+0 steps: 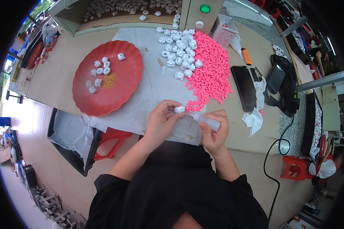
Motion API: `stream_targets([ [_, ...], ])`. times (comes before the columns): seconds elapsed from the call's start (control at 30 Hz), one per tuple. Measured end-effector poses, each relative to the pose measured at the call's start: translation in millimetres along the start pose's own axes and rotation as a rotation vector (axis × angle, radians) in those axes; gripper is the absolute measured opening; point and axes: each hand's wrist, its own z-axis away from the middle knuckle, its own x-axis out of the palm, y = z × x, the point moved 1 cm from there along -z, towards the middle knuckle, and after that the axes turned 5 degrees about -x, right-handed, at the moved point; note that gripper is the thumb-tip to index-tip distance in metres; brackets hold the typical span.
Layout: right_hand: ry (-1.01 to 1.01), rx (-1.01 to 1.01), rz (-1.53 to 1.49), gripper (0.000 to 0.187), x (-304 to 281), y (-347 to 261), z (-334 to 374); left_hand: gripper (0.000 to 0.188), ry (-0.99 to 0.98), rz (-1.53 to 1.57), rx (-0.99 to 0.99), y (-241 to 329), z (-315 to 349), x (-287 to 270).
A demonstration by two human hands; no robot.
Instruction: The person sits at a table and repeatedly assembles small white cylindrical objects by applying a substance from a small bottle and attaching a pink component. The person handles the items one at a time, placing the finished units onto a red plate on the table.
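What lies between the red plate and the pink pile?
The head view shows bare white sheet, then a cluster of white pieces beside the pink pile.

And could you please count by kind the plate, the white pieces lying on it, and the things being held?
Red plate: 1
White pieces on plate: 10
White piece in left fingers: 1
Bottle in right fingers: 1
Total: 13

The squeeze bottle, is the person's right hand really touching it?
Touching. The head view shows the right hand with its grip closed around the squeeze bottle, and no gap shows between them.
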Motion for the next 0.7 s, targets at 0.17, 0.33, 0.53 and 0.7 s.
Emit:
stream_targets([
  [0.17, 0.016, 0.030, -0.015, 0.026, 0, -1, 1, 0.024, 0.004, 0.011, 0.056, -6, -1, 0],
  [0.33, 0.009, 0.009, -0.004, 0.028, -2, 0, 0, 0.024, 0.002, 0.034, 0.040, -1, 0, 1],
  [0.53, 0.424, 0.633, -0.796, 0.035, -23, 3, -10, 0.027, 0.012, 0.101, 0.043, 1, 0, 1],
  [0.7, 0.231, 0.641, -0.563, 0.031, -43, 14, -8, 0.026, -0.127, -0.039, -0.062, -3, 13, 5],
])
